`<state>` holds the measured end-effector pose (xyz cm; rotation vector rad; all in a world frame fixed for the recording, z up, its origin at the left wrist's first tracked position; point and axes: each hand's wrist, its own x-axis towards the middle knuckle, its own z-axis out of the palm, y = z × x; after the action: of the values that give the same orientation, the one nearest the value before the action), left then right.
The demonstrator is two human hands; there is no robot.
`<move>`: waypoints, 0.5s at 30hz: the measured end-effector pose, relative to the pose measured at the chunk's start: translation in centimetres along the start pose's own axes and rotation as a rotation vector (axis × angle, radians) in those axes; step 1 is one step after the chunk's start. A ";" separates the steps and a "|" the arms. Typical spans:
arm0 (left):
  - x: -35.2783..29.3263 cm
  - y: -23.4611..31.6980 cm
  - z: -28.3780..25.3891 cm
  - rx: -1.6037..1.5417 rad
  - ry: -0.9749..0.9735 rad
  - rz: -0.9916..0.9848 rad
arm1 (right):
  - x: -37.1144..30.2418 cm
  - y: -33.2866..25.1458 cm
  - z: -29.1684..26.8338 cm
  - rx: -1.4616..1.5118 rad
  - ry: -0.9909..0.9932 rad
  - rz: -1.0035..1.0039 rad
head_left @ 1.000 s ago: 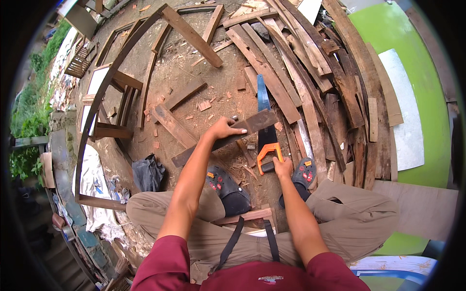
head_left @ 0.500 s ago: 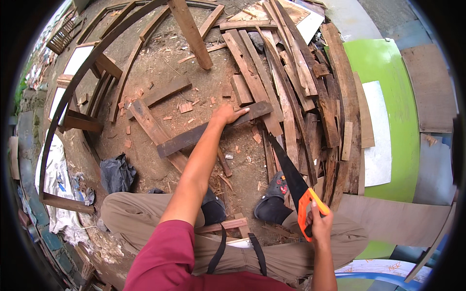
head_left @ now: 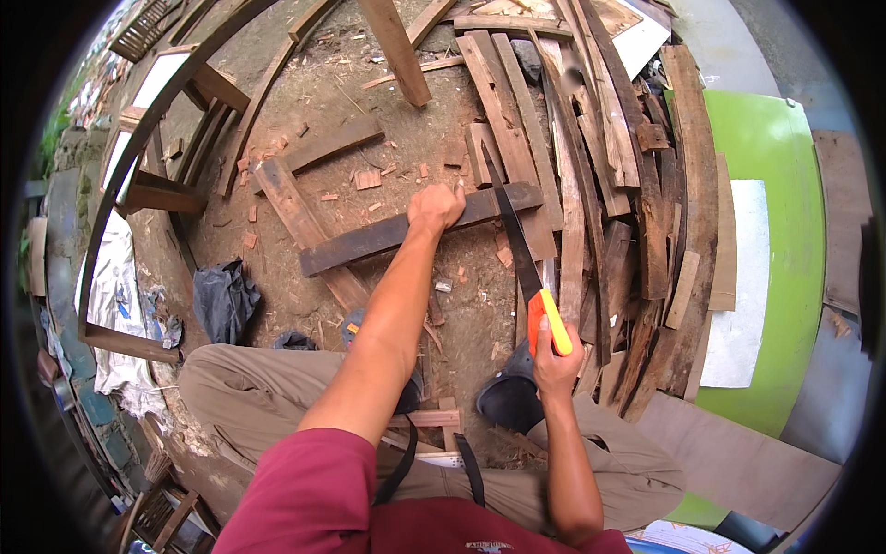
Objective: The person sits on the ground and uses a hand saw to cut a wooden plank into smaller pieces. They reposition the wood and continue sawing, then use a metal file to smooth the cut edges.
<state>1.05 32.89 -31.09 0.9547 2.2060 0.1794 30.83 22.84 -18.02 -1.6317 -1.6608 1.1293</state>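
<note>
A dark wooden plank (head_left: pixel 365 244) lies slantwise in front of me. Its left part rests across a brown board (head_left: pixel 297 205), and its right end lies over the boards of a woodpile. My left hand (head_left: pixel 437 207) is closed over the plank right of its middle, pressing from above, with its fingertips hidden. In my right hand (head_left: pixel 556 358) is the orange and yellow handle of a handsaw (head_left: pixel 517 236). The dark blade crosses the plank near its right end, the tip pointing away from me. Whether the teeth bite into the wood I cannot tell.
A long heap of old boards (head_left: pixel 653 222) runs along the right, beside a green panel (head_left: pixel 773 138). A wooden post (head_left: pixel 397 51) stands ahead, and a curved wooden frame (head_left: pixel 138 157) arches at the left. Wood offcuts (head_left: pixel 367 179) and a black plastic bag (head_left: pixel 224 300) lie on the dirt.
The handsaw has moved left and forward, so its blade now lies across the plank's right end. My left hand has drawn its thumb in and still holds the plank.
</note>
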 end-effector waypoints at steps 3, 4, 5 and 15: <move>0.1 -0.1 0.0 0.024 -0.025 -0.023 | 0.1 0.0 0.5 -0.025 0.004 -0.069; 0.1 -0.1 0.0 0.030 -0.027 -0.032 | 0.3 -0.3 0.4 -0.043 -0.015 -0.081; 0.3 -0.3 -0.1 0.033 -0.033 -0.032 | 0.4 -0.7 0.3 -0.059 -0.035 -0.093; 1.7 0.8 -0.9 0.029 -0.091 -0.025 | -2.8 1.3 -4.9 -0.147 -0.051 -0.143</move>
<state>0.15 34.71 -31.06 0.9320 2.1413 0.0904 35.94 20.87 -16.21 -1.5539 -1.9004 1.0067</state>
